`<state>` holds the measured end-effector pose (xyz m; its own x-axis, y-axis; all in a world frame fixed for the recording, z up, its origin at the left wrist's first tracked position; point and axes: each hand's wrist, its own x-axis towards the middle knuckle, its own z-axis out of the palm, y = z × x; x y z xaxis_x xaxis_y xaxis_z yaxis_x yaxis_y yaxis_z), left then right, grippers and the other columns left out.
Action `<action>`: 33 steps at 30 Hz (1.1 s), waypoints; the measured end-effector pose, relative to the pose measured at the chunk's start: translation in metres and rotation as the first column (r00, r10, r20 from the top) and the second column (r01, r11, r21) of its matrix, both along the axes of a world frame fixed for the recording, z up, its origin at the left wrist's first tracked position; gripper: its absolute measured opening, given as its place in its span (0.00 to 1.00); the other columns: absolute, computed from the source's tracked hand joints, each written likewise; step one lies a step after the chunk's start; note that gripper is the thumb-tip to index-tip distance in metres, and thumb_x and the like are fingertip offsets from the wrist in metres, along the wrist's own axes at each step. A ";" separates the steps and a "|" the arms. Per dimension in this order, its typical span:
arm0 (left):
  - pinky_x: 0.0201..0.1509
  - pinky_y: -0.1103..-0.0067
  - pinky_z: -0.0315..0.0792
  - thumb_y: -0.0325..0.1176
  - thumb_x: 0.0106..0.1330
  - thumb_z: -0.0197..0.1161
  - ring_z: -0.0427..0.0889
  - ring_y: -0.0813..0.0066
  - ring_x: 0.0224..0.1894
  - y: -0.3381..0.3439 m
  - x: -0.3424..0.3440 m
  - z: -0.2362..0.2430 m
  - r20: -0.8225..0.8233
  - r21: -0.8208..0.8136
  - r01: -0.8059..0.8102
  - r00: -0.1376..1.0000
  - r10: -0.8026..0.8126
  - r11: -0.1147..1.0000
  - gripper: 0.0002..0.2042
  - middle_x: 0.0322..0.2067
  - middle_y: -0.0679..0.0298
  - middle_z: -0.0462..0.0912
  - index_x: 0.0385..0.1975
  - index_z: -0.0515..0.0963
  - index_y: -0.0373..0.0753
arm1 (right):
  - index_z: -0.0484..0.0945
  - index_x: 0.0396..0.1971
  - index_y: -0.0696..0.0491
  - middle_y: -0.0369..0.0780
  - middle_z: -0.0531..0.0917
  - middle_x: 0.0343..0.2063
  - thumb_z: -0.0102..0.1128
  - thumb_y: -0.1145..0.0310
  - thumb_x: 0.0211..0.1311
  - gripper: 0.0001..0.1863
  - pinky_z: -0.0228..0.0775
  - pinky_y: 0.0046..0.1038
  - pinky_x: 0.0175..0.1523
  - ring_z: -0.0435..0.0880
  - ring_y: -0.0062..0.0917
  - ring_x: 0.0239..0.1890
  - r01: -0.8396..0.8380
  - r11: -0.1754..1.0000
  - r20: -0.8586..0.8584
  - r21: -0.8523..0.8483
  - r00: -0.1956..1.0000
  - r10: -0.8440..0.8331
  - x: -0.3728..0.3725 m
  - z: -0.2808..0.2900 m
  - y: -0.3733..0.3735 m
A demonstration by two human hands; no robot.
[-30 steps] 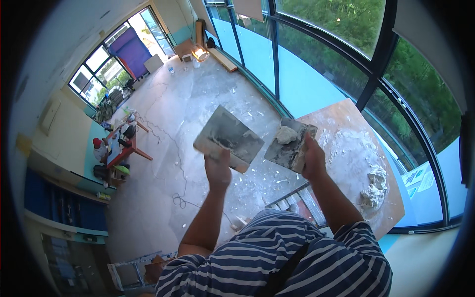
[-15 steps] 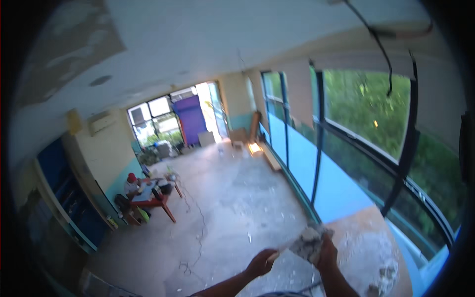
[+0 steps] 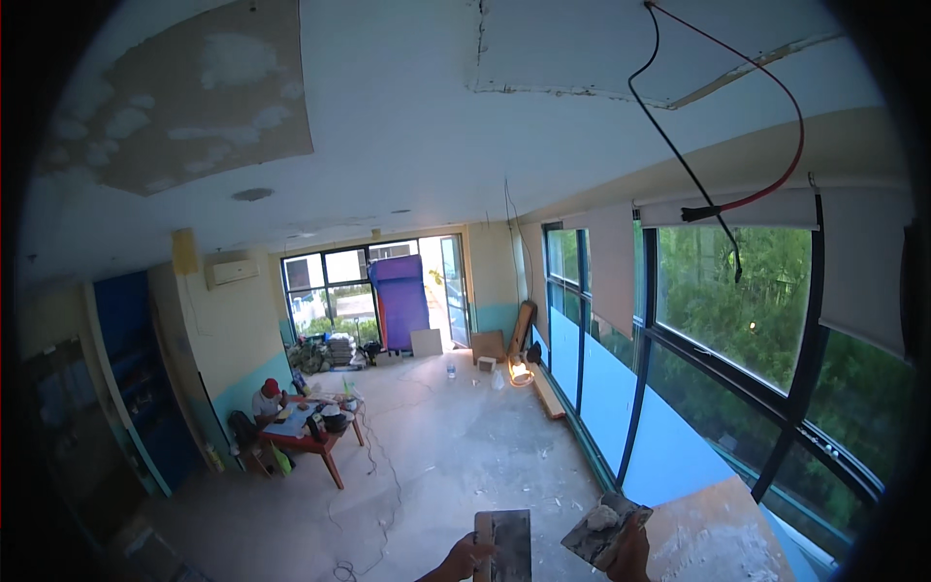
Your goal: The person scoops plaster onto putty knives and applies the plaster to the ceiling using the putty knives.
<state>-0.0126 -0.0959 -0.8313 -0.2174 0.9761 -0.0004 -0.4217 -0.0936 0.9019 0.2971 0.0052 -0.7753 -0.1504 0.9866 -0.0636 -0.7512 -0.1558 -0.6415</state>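
Note:
Low in the picture, my left hand [image 3: 465, 555] is closed on a flat rectangular steel trowel [image 3: 512, 540], held with its long side up and down. My right hand [image 3: 631, 551] grips a square metal plate [image 3: 588, 539], tilted, with a lump of pale plaster [image 3: 603, 516] on it. The two tools are apart, the plate to the right of the trowel. Beside my right hand is a wooden board [image 3: 710, 538] smeared with white plaster.
At left a person in a red cap [image 3: 269, 402] sits at a wooden table [image 3: 328, 448]. Black and red cables [image 3: 797, 141] hang from the patched ceiling [image 3: 388, 116]. Windows [image 3: 732, 320] line the right; cords [image 3: 388, 485] cross the floor; a lit lamp [image 3: 520, 372] stands ahead.
The view has tilted up from the floor to the ceiling and room, so both hands and tools now sit at the lower edge, still held.

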 end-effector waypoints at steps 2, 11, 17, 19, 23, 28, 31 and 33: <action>0.46 0.70 0.76 0.27 0.53 0.70 0.79 0.68 0.41 -0.005 0.012 0.054 0.009 0.037 0.055 0.998 -0.056 0.998 0.26 0.41 0.59 0.80 0.53 0.71 0.34 | 0.69 0.53 0.53 0.39 0.77 0.41 0.50 0.52 0.69 0.22 0.76 0.28 0.43 0.78 0.27 0.41 -0.032 0.994 -0.012 0.101 0.999 0.034 -0.004 0.038 -0.020; 0.44 0.71 0.74 0.49 0.48 0.73 0.81 0.64 0.39 0.033 0.021 0.037 -0.878 -0.066 -0.250 0.475 0.063 0.966 0.34 0.38 0.53 0.81 0.50 0.71 0.31 | 0.68 0.55 0.54 0.39 0.76 0.41 0.47 0.48 0.70 0.26 0.75 0.28 0.40 0.77 0.25 0.40 0.087 0.983 0.151 0.160 0.982 -0.111 0.024 0.015 -0.025; 0.37 0.74 0.76 0.41 0.50 0.75 0.80 0.71 0.32 0.054 0.025 0.031 -0.487 -0.008 -0.028 0.873 0.020 1.000 0.29 0.31 0.62 0.81 0.49 0.72 0.36 | 0.68 0.55 0.57 0.40 0.78 0.44 0.40 0.53 0.73 0.23 0.72 0.30 0.52 0.78 0.26 0.44 0.103 0.907 0.039 0.409 0.991 -0.130 0.023 0.037 -0.016; 0.28 0.76 0.73 0.39 0.52 0.74 0.75 0.76 0.27 0.036 0.051 0.103 -0.521 -0.180 -0.018 0.850 -0.080 0.984 0.25 0.29 0.65 0.77 0.45 0.71 0.36 | 0.71 0.52 0.56 0.38 0.77 0.42 0.45 0.56 0.72 0.20 0.71 0.28 0.50 0.77 0.24 0.42 0.180 0.923 0.277 0.339 0.919 -0.281 0.034 0.027 -0.006; 0.32 0.75 0.73 0.39 0.51 0.71 0.77 0.76 0.28 0.016 0.082 0.162 -0.852 0.039 -0.180 0.509 0.127 0.983 0.21 0.29 0.62 0.79 0.41 0.73 0.35 | 0.67 0.54 0.59 0.39 0.76 0.47 0.51 0.58 0.71 0.22 0.68 0.27 0.53 0.75 0.23 0.47 0.219 0.955 0.241 0.200 0.934 -0.265 0.032 0.055 -0.018; 0.40 0.76 0.73 0.36 0.54 0.65 0.78 0.75 0.34 0.025 0.125 0.176 -0.784 -0.023 -0.028 0.620 -0.001 0.999 0.20 0.33 0.60 0.79 0.44 0.73 0.33 | 0.67 0.54 0.59 0.39 0.77 0.47 0.51 0.59 0.71 0.21 0.67 0.26 0.53 0.75 0.21 0.48 0.248 0.930 0.120 0.271 0.950 -0.289 0.044 0.032 -0.010; 0.42 0.75 0.74 0.36 0.55 0.65 0.79 0.72 0.36 0.024 0.136 0.172 -0.798 -0.022 -0.008 0.602 -0.013 1.000 0.20 0.36 0.57 0.80 0.45 0.72 0.31 | 0.67 0.53 0.59 0.39 0.77 0.47 0.50 0.60 0.71 0.20 0.67 0.26 0.53 0.74 0.21 0.48 0.240 0.922 0.183 0.305 0.935 -0.304 0.051 0.027 -0.021; 0.42 0.75 0.74 0.36 0.55 0.64 0.80 0.70 0.37 0.025 0.145 0.173 -0.813 0.012 -0.002 0.582 0.011 1.000 0.20 0.37 0.55 0.81 0.45 0.72 0.31 | 0.64 0.57 0.57 0.40 0.76 0.49 0.47 0.62 0.72 0.20 0.67 0.27 0.56 0.75 0.22 0.50 0.188 0.915 0.356 0.357 0.878 -0.319 0.060 0.022 -0.028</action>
<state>0.1323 -0.0707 -0.6587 -0.1290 0.9736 0.1883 0.4878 -0.1031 0.8669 0.3568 -0.0226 -0.7537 0.0815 0.9663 0.2440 -0.4071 0.2557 -0.8768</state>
